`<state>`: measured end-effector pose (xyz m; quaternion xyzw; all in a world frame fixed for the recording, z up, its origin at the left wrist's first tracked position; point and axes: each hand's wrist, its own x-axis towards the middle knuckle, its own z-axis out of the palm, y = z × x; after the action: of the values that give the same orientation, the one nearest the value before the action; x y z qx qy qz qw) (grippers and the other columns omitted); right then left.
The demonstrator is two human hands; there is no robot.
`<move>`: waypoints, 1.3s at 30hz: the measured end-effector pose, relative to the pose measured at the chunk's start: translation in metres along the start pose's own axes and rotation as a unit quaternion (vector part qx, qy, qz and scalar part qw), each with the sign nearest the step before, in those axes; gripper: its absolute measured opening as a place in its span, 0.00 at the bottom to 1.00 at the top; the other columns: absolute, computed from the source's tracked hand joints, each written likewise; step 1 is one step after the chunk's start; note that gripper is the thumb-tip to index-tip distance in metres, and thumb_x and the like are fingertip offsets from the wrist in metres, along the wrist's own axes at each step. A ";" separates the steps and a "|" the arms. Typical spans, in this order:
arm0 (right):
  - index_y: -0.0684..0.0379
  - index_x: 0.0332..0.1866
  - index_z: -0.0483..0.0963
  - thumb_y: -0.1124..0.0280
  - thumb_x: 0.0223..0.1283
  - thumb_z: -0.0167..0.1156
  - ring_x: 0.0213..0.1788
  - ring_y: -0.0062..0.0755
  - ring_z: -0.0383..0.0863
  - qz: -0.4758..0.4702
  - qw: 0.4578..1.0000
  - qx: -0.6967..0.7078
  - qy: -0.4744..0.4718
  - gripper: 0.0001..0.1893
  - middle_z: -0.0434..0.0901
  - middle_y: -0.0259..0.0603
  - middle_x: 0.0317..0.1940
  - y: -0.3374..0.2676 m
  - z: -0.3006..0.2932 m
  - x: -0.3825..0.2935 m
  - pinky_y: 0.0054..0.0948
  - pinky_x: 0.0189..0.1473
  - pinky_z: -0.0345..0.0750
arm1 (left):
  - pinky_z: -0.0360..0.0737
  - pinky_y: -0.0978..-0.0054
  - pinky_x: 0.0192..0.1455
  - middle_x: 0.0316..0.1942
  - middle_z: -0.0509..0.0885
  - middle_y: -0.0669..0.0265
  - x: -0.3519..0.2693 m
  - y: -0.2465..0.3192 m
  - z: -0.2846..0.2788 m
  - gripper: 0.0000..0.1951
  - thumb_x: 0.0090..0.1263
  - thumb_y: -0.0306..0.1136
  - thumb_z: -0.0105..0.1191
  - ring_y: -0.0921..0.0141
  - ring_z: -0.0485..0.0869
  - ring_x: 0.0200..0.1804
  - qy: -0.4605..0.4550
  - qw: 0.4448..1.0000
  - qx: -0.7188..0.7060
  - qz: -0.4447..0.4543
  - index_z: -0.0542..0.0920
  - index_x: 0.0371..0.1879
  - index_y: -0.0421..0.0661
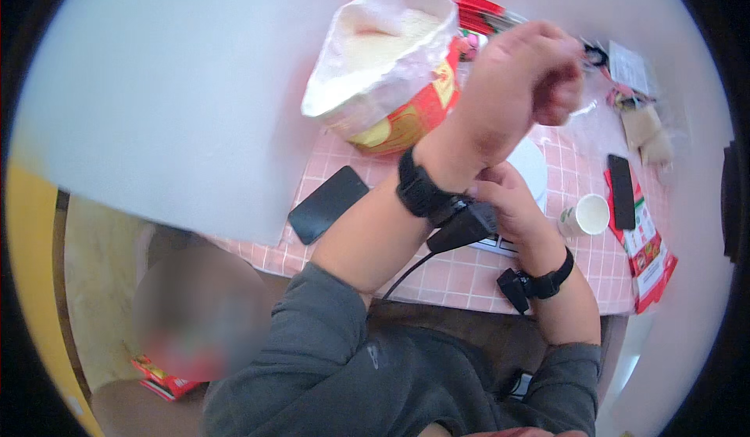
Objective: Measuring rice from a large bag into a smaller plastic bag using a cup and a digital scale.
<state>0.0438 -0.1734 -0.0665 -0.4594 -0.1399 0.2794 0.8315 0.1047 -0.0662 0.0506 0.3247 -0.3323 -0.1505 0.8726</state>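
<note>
My left hand (530,73) is raised over the table, its fingers curled into a fist with nothing visible inside. A black strap (422,188) circles my left wrist and carries a black device (466,226) with a cable running down. My right hand (507,199) holds that device's edge between thumb and fingers. Another black strap with a small device (530,284) is on my right wrist. Beneath my hands lies what looks like a white kitchen scale (530,167), mostly hidden. Beyond my left forearm stands a large open sack (404,114) of pale grain or powder.
A dark phone (328,205) rests on the pink checked tablecloth (463,284). At right are a paper cup (586,214), a black phone-like object (622,193), red printed packaging (650,261), clear plastic (592,114) and tan packets (644,132). A white wall panel (176,103) borders the left.
</note>
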 end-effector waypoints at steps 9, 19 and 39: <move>0.63 0.52 0.72 0.76 0.66 0.70 0.41 0.25 0.81 -0.030 0.996 0.054 -0.059 0.15 0.81 0.36 0.44 0.002 0.002 0.010 0.27 0.46 0.80 | 0.60 0.75 0.29 0.21 0.65 0.75 0.007 0.009 -0.015 0.17 0.83 0.43 0.42 0.75 0.60 0.25 -0.018 0.957 -0.285 -0.046 0.77 0.31 0.49; 0.60 0.44 0.71 0.74 0.68 0.70 0.34 0.17 0.77 -0.066 0.995 -0.069 0.010 0.12 0.77 0.30 0.37 -0.003 0.031 0.001 0.20 0.37 0.76 | 0.65 0.72 0.30 0.22 0.69 0.73 0.002 0.052 -0.013 0.20 0.82 0.48 0.40 0.73 0.66 0.27 -0.097 0.990 -0.042 0.092 0.79 0.33 0.49; 0.63 0.41 0.74 0.75 0.59 0.75 0.32 0.29 0.78 -0.381 0.835 -0.372 0.141 0.14 0.78 0.39 0.34 0.008 0.041 -0.002 0.27 0.36 0.78 | 0.66 0.78 0.27 0.18 0.69 0.70 -0.015 0.064 0.019 0.15 0.80 0.40 0.47 0.76 0.66 0.21 0.137 0.879 0.373 0.264 0.73 0.29 0.46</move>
<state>0.0198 -0.1428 -0.0508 -0.6785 -0.2787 -0.2000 0.6496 0.0835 -0.0207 0.0966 0.5434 -0.3145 0.2662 0.7314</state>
